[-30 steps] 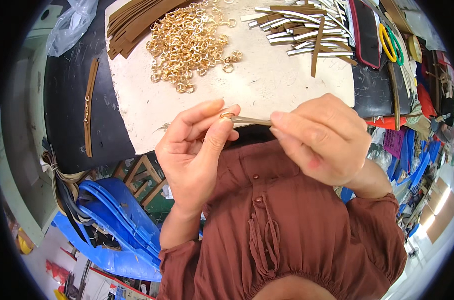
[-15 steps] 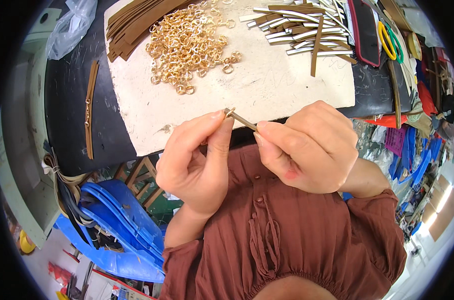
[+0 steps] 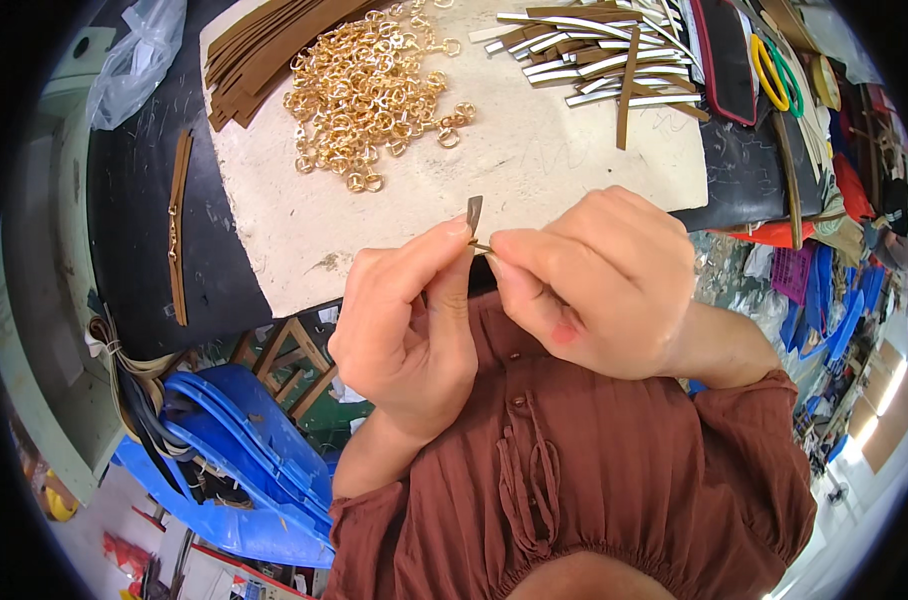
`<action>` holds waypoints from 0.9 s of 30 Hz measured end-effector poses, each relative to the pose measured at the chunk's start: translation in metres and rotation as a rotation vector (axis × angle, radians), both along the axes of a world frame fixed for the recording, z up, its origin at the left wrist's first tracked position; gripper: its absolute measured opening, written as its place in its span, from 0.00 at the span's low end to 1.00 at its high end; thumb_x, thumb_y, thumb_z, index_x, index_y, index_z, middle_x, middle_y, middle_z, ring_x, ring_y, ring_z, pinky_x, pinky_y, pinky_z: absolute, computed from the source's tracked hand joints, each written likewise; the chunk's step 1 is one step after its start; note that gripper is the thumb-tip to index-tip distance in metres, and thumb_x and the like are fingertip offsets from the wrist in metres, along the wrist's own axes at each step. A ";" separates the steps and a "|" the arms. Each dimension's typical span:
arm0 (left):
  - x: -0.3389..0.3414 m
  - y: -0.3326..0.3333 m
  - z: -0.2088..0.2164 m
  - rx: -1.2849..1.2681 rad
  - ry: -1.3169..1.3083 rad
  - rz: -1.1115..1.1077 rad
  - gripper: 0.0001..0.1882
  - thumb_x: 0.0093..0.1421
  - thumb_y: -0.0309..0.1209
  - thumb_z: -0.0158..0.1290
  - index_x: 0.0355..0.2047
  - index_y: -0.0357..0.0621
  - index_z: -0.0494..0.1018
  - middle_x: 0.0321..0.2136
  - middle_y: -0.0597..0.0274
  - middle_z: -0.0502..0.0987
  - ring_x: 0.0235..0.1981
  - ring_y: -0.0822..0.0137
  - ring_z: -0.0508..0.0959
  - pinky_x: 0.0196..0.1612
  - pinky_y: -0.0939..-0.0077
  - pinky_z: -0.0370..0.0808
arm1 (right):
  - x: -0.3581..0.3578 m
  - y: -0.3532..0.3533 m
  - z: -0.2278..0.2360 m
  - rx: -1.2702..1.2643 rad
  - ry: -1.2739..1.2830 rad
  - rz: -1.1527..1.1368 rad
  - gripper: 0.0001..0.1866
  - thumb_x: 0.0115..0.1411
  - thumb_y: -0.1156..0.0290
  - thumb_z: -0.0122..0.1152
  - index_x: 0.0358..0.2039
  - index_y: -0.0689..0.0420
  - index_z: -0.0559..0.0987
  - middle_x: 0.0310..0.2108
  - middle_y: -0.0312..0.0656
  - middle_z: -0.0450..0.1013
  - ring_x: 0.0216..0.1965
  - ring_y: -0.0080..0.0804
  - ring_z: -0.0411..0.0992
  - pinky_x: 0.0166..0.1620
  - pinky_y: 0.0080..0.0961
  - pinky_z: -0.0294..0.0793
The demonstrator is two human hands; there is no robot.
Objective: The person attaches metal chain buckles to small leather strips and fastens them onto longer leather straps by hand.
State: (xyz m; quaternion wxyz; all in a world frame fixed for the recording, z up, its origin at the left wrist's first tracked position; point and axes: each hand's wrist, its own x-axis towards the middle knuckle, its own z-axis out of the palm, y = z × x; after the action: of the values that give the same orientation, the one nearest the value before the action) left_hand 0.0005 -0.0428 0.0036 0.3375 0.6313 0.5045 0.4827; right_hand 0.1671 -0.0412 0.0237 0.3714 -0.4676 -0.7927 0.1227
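Bright, fairly even light washed the pale board (image 3: 534,180), raising sharp glints on the gold rings (image 3: 369,95) and only soft shading across the fingers (image 3: 429,262). White streaks (image 3: 881,402) glared at far right. Straight edges bowed toward a blurry rim and black corners.

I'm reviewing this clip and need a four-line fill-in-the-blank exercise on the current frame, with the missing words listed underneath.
1. Left hand and right hand are both pinching; a narrow strip pokes up from the ____ one's grip.
2. The heaped metal links on the pale board are ____ in colour.
3. A strip with metal fittings lies on the ____ tabletop.
4. The red-edged phone lies ____ of the brown-and-white strips.

Missing words: left; gold; black; right
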 end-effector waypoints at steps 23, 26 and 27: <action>-0.009 0.003 0.021 -0.529 -0.408 -0.153 0.15 0.56 0.16 0.59 0.44 0.31 0.75 0.34 0.60 0.80 0.29 0.83 0.74 0.28 0.93 0.67 | 0.021 0.019 0.015 -0.747 0.427 0.020 0.11 0.57 0.78 0.62 0.41 0.61 0.79 0.27 0.35 0.75 0.32 0.18 0.75 0.39 0.19 0.77; -0.007 0.004 0.022 -0.554 -0.422 -0.132 0.16 0.53 0.15 0.60 0.44 0.30 0.74 0.33 0.59 0.80 0.28 0.83 0.74 0.27 0.95 0.67 | 0.020 0.019 0.015 -0.765 0.451 0.022 0.09 0.57 0.78 0.62 0.40 0.61 0.79 0.29 0.35 0.75 0.33 0.18 0.75 0.38 0.18 0.77; -0.006 0.004 0.020 -0.534 -0.432 -0.103 0.16 0.53 0.14 0.61 0.43 0.30 0.74 0.33 0.59 0.80 0.28 0.83 0.75 0.26 0.95 0.67 | 0.019 0.019 0.016 -0.763 0.451 0.024 0.09 0.57 0.78 0.62 0.40 0.61 0.79 0.29 0.35 0.75 0.33 0.18 0.75 0.38 0.18 0.77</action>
State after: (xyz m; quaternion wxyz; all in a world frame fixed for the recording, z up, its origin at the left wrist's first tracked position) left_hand -0.0052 -0.0386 0.0238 0.6136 0.4286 0.4975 0.4386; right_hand 0.1864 -0.0218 0.0394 0.3342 -0.5234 -0.5952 0.5099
